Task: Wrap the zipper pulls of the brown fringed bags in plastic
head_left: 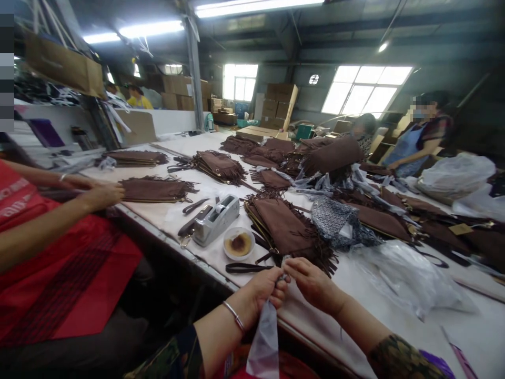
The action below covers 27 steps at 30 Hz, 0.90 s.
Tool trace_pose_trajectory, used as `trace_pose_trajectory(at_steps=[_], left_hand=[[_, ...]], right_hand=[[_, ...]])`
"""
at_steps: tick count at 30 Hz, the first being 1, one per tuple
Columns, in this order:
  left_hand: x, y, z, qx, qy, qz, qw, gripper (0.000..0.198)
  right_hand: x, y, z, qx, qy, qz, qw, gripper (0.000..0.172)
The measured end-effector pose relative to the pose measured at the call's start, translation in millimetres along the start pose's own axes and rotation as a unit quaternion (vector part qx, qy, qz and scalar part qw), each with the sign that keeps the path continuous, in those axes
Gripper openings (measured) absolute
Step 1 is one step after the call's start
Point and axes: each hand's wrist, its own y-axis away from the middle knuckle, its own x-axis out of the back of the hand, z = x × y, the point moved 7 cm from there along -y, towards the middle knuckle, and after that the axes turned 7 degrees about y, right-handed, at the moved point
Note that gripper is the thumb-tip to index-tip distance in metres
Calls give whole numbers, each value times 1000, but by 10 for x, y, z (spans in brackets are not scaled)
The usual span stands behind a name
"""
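My left hand [265, 290] and my right hand [311, 281] meet at the near edge of the table [205, 252]. Both pinch the top of a clear plastic bag [263, 342] that hangs down from my fingers below the table edge. A silver bracelet sits on my left wrist. Just beyond my hands lies a stack of brown fringed pouches [284, 229] and a loose dark strap [246, 268].
A grey tape dispenser [216, 220] and a small white dish [239, 243] stand left of the stack. More brown pouches cover the table. Clear bags [406, 279] lie at right. A person in red [59, 252] sits at my left; another person in an apron [418, 142] works far right.
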Motion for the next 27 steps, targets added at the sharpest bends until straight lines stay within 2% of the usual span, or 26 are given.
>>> trace_pose_trajectory(at_steps=[2,4,5,7,9,10,12,14,16,18,20,22,23,24,25,27], left_hand=[[14,-12,11,-34,-30,41,998,15],[8,-16,18,-66,-55,65,994,16],[-2,-18,20,-81,-67,71,992,17],[-23,-19,17,-107,-91,81,987,18],[-30,-17,11,-131,-112,100,980,19],[-30,-15,8,-143,-121,112,976,19],[-31,-12,11,-174,-137,133,966,21],[-36,-18,14,-200,-150,147,957,23],[-21,-33,16,-218,-157,165,949,23],[12,-54,26,-234,-161,188,940,21],[48,-83,36,-249,-157,202,934,20],[80,-122,35,-258,-145,204,933,21],[97,-141,29,-259,-136,203,934,21],[113,-159,23,-258,-128,202,936,21],[128,-172,17,-256,-121,201,938,21],[143,-187,3,-247,-110,195,943,22]], right_hand=[[70,94,192,-106,-37,60,992,36],[127,204,421,-256,-56,105,959,29],[122,246,510,-325,-66,103,938,29],[26,249,595,-421,-106,44,900,35],[-93,158,583,-459,-136,-24,877,42],[-126,89,566,-464,-128,-42,875,44],[-136,-53,550,-465,-63,-45,882,44],[-132,-168,545,-455,10,-28,890,37],[-181,-202,564,-465,16,-12,885,26],[-295,-131,612,-512,-59,2,857,23],[-458,3,648,-571,-181,12,800,28],[-572,103,665,-599,-278,27,751,34],[-585,126,682,-601,-289,22,745,36],[-557,122,712,-593,-270,10,759,36],[-485,88,751,-575,-218,-8,788,35],[-226,-57,822,-520,-52,-25,852,34]])
